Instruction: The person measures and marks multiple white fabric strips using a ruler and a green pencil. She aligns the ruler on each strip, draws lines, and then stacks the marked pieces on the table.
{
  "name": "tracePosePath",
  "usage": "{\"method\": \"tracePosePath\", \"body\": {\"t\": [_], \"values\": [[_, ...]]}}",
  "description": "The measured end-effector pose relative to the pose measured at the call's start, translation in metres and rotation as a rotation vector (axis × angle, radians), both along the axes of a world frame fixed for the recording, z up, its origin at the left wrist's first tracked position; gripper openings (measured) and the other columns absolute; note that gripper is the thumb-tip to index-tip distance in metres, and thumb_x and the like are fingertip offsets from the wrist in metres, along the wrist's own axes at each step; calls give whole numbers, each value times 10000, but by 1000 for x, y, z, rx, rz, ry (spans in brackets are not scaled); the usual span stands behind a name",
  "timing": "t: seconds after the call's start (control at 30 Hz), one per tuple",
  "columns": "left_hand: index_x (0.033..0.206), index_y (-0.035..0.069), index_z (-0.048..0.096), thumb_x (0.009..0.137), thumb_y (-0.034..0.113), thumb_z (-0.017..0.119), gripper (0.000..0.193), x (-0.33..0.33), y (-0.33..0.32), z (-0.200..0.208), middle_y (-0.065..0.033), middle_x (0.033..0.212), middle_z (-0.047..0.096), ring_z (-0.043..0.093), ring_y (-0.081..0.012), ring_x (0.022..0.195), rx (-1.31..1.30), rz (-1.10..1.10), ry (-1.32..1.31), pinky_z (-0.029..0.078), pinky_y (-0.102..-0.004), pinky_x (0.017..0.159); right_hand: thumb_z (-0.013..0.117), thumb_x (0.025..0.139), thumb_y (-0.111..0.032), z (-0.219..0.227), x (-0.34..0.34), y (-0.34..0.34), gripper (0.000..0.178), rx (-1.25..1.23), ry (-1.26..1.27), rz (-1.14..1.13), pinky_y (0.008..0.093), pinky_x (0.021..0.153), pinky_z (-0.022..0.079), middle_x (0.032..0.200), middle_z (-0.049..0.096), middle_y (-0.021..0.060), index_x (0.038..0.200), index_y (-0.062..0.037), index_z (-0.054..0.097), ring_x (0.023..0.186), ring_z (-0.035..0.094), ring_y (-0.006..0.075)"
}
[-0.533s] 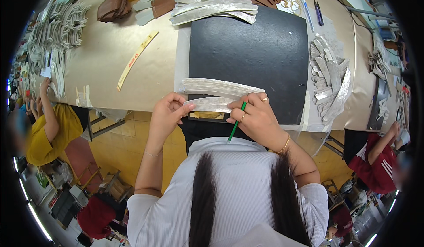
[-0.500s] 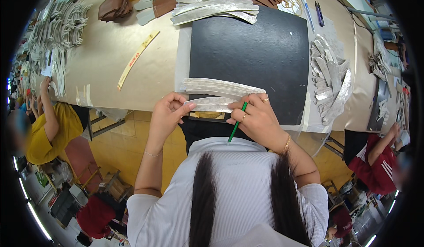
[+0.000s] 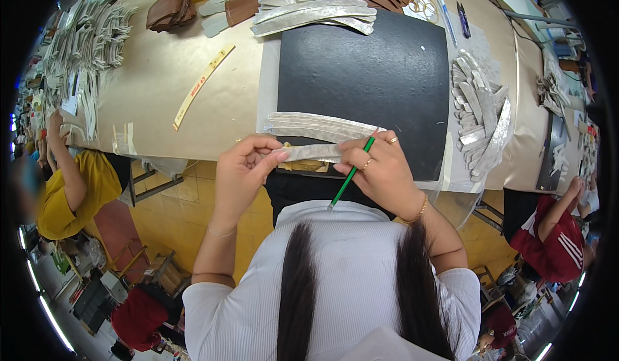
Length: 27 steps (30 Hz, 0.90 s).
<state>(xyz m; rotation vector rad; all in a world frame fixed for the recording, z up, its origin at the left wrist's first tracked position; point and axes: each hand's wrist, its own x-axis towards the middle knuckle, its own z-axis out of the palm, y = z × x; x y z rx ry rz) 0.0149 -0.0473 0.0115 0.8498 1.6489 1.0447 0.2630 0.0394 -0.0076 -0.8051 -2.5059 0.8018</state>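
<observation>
A short, curved, silvery-grey strip [image 3: 314,152] is stretched between my two hands at the table's near edge. My left hand [image 3: 247,169] pinches its left end between thumb and fingers. At the other end, my right hand [image 3: 382,169] grips the strip and also has a green pencil [image 3: 348,182] tucked through its fingers, slanting down toward my lap. Just beyond the held strip, several similar strips [image 3: 316,126] lie fanned together on the near part of a black board [image 3: 367,70].
A curved yellowish template [image 3: 201,89] lies left of the board. Loose grey strips [image 3: 478,112] pile up at its right, more strips [image 3: 316,16] and brown pieces [image 3: 264,1] behind. A blue pen [image 3: 446,19] and thread snips [image 3: 463,20] lie far right. Other people work at both sides.
The held strip has tilted and narrowed in view, its right end slightly raised. My right hand has turned a little, bringing the pencil's upper end up and to the right.
</observation>
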Motion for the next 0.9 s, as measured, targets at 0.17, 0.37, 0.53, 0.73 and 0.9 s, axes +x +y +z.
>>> {"method": "tracePosePath", "body": {"t": [0.17, 0.37, 0.53, 0.73, 0.9], "values": [[927, -25, 718, 868, -14, 788, 92, -5, -4, 26, -18, 784, 688, 592, -58, 636, 109, -229, 32, 435, -194, 545, 800, 835, -194, 7, -2, 7, 257, -21, 67, 1, 378, 852, 407, 960, 706, -8, 1059, -139, 687, 995, 614, 206], [962, -21, 725, 880, 2, 781, 102, -16, -6, 11, -21, 798, 694, 590, -63, 678, 40, -200, 89, 476, -218, 602, 779, 851, -159, 7, 10, 6, 252, -169, -11, 64, 375, 816, 437, 855, 675, 15, 1085, -140, 688, 850, 630, 223], [1025, -29, 696, 877, 7, 791, 180, -14, -5, -30, 7, 799, 651, 530, -40, 698, -80, -152, 126, 437, -201, 610, 769, 857, -143, -6, 12, -1, 214, -86, -78, -14, 367, 770, 459, 816, 660, 39, 1054, -133, 689, 759, 637, 232], [968, 11, 676, 860, 70, 800, 174, -8, -3, -31, -44, 749, 603, 557, -143, 682, 35, -242, 457, 477, -281, 642, 790, 840, -160, -12, 10, -10, 218, 48, -178, -59, 384, 777, 455, 861, 658, 39, 1021, -113, 679, 791, 630, 231], [873, 14, 637, 840, 57, 807, 179, -8, -6, -28, -60, 785, 619, 559, -172, 691, 14, -285, 476, 480, -308, 648, 743, 858, -170, -6, 6, -10, 150, 88, -232, -63, 378, 852, 445, 861, 633, 70, 935, -105, 632, 842, 616, 232]]}}
